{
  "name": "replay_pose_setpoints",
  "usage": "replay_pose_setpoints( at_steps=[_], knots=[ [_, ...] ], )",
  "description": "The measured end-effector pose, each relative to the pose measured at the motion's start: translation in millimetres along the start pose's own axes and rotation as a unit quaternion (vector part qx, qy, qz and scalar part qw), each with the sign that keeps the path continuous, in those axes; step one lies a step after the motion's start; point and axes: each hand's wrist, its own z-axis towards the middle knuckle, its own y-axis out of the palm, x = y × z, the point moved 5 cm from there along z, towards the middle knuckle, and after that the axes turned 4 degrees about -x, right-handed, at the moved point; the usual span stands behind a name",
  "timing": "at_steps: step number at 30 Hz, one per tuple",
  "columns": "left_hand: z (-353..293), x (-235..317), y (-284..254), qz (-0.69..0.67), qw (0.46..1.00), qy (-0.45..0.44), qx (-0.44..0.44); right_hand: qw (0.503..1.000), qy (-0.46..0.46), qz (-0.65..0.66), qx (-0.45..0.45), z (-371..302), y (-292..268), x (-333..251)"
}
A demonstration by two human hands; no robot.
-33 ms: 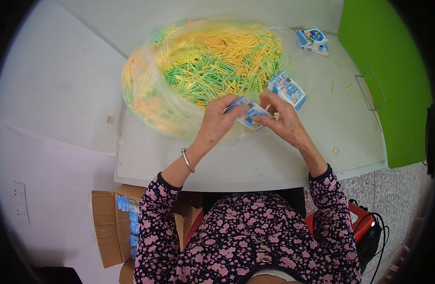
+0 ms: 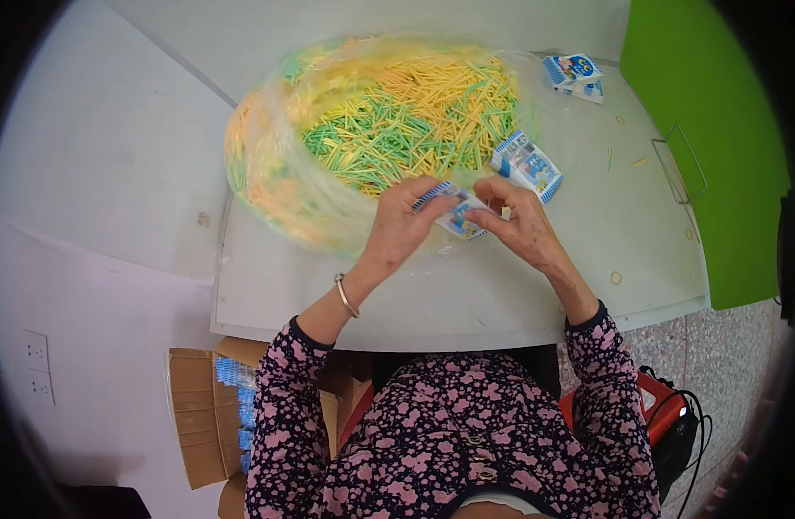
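A small blue-and-white packet point(image 2: 460, 221) is held between my two hands over the table's near middle. At its left end, the thumb and fingers of my left hand point(image 2: 399, 223) pinch it. My right hand point(image 2: 524, 227) grips its right end with thumb and bent fingers. Just beyond my hands lies a large clear plastic bag point(image 2: 285, 177), its mouth spread wide. Thin yellow, green and orange sticks point(image 2: 415, 121) fill it. Another blue-and-white packet point(image 2: 527, 168) rests at the bag's right edge, close behind my right hand.
More packets point(image 2: 574, 69) lie at the table's point(image 2: 397, 303) far right. Rubber bands point(image 2: 615, 278) and a few loose sticks point(image 2: 638, 162) are scattered on the right. A green panel point(image 2: 735, 173) with a wire handle borders that side. Below left, an open cardboard box point(image 2: 194, 415) holds blue packets.
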Motion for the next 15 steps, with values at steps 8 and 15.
replay_pose_setpoints(
  at_steps=[8, 15],
  knots=[
    [-9.8, 7.9, -1.6, 0.130, 0.982, 0.105, 0.089, 0.998, -0.022, 0.055, 0.007, 2.9, 17.9, -1.3],
    [-5.0, 5.4, -1.6, 0.150, 0.982, 0.077, 0.083, 0.999, -0.035, 0.037, 0.010, 6.4, 19.4, 3.4]
  ],
)
